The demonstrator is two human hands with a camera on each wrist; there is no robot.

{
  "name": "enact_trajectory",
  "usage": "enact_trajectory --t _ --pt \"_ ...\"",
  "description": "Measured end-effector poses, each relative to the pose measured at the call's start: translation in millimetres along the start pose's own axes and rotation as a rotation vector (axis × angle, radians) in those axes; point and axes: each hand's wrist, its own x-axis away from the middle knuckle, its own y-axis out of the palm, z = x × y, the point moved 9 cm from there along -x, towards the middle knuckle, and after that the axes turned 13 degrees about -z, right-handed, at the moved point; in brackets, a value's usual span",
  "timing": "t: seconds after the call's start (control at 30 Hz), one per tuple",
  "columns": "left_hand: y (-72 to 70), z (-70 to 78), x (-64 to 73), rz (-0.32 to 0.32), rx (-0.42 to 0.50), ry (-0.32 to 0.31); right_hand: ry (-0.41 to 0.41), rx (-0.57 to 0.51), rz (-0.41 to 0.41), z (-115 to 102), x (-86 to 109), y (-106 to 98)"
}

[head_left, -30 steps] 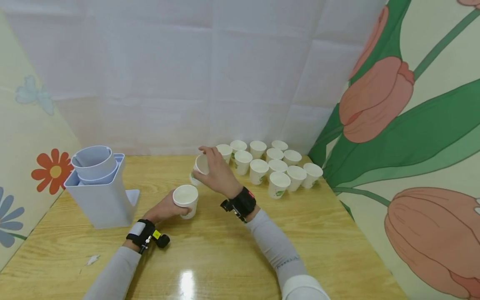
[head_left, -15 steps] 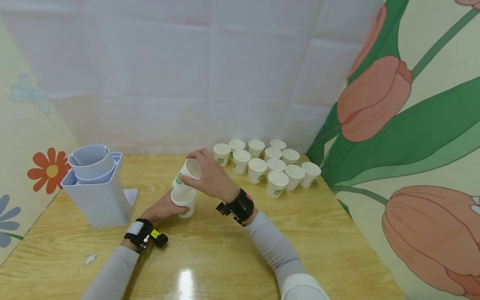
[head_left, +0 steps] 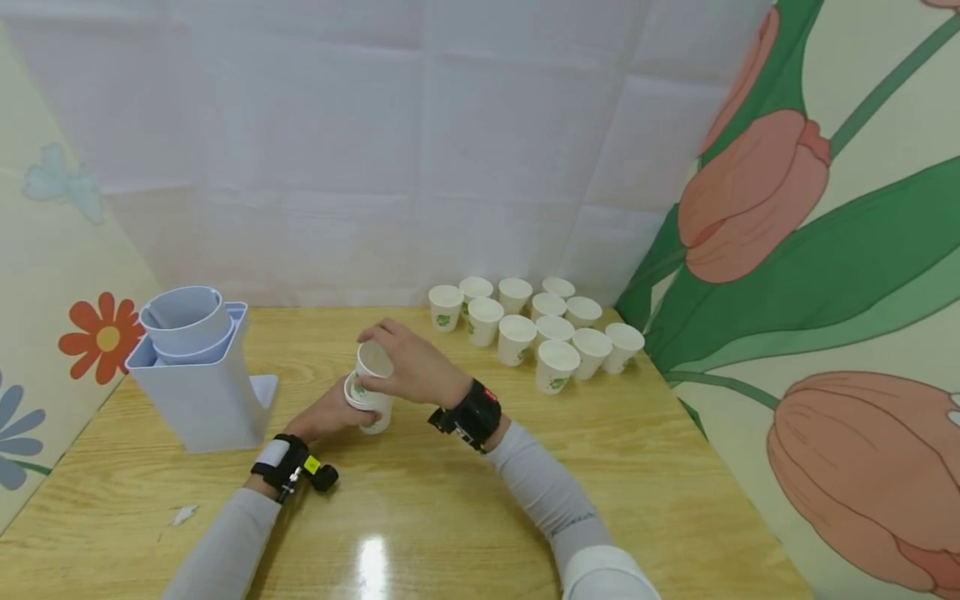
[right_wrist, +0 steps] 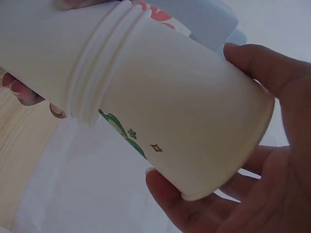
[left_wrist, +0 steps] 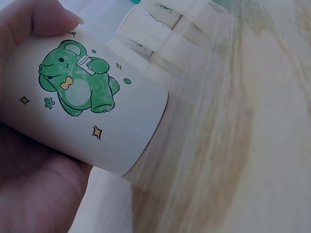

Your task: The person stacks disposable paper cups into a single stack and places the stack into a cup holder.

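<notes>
A white paper cup (head_left: 375, 360) is gripped near its rim by my right hand (head_left: 416, 367). Its lower part sits inside a small stack of paper cups (head_left: 379, 419), which my left hand (head_left: 326, 414) holds around the side. Stacked rims (right_wrist: 99, 63) show close together in the right wrist view, with the upper cup (right_wrist: 189, 97) standing well out of them. In the left wrist view the outer cup (left_wrist: 131, 111) carries a green cartoon animal print, with my left thumb and palm around it. How far the upper cup reaches inside is hidden.
Several upright paper cups (head_left: 557, 367) stand grouped at the back right of the wooden table (head_left: 465, 517). At the left is a pale blue square container (head_left: 202, 408) with round pieces (head_left: 187, 321) in it. A white cloth (head_left: 300, 167) hangs behind.
My right hand picked up a cup beside the group, brought it left and tilted over the left hand's cups, then lowered it into them. My left hand has stayed nearly still.
</notes>
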Motion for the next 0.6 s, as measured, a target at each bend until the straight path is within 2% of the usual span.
enact_trajectory --t 0.3,0.6 --pt "-1.7 -0.6 2.0 0.016 -0.010 -0.043 -0.046 0.042 -0.116 -3 -5.6 13" --pt "-1.4 -2.9 1.5 0.011 -0.022 -0.053 -0.072 0.066 -0.139 -6 -5.6 18"
